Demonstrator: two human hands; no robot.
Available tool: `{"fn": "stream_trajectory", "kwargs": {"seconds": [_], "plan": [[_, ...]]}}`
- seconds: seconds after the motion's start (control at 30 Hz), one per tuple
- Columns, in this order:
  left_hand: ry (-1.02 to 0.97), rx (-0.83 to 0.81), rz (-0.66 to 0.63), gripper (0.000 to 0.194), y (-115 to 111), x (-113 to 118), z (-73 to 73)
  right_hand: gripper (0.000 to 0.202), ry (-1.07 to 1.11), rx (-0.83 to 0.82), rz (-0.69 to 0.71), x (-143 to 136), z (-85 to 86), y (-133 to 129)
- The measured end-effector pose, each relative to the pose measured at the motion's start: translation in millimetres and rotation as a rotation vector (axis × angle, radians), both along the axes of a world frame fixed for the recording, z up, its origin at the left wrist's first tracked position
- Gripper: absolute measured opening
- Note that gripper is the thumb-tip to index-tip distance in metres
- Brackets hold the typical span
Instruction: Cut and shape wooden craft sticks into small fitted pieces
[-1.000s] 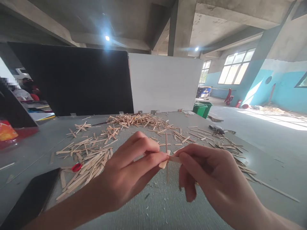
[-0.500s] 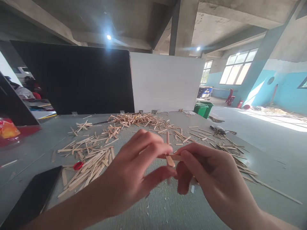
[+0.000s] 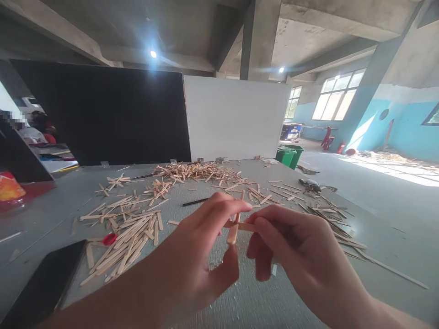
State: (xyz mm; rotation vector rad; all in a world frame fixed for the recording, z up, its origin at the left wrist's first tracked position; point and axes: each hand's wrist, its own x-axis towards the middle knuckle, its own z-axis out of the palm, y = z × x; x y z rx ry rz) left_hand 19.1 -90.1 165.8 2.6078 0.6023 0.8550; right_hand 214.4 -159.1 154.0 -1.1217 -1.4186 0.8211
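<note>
My right hand (image 3: 291, 242) pinches one end of a wooden craft stick between thumb and forefinger. That stick is part of a small crossed piece of craft sticks (image 3: 245, 226), held above the table. My left hand (image 3: 206, 237) is on the other side of the piece, thumb and fingers spread apart around it. Its forefinger reaches over the top and its thumb is close below the near stick's rounded end; whether they touch it I cannot tell. The left end of the crossing stick is partly hidden behind my left fingers.
Piles of loose craft sticks (image 3: 126, 237) lie left, at the back (image 3: 202, 171) and right (image 3: 329, 219) on the grey table. A black phone (image 3: 48, 278), a red cap (image 3: 109, 238) and a dark pen (image 3: 195, 201) lie there too. Black (image 3: 120, 114) and white (image 3: 233, 119) panels stand behind.
My left thumb has dropped down and my left fingers have spread away from the crossed sticks. The near stick has tilted, its end swinging left. A dark pen shows beyond my left hand.
</note>
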Motion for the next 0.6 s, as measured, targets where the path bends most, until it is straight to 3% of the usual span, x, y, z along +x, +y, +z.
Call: {"fn": "stream_trajectory", "kwargs": {"seconds": [0.37, 0.5, 0.6], "plan": [[-0.032, -0.268, 0.011, 0.037, 8.2, -2.4, 8.9, 0.028, -0.074, 0.008, -0.035, -0.9, -5.4, -1.4], [-0.084, -0.271, 0.005, 0.032, 9.1, -1.6, 6.6, 0.029, -0.120, 0.030, -0.064, -0.6, -8.0, -1.5], [-0.125, -0.251, -0.002, 0.051, 9.3, -5.4, 4.6, 0.027, -0.146, 0.077, -0.085, 1.0, -9.3, 1.5]]}}
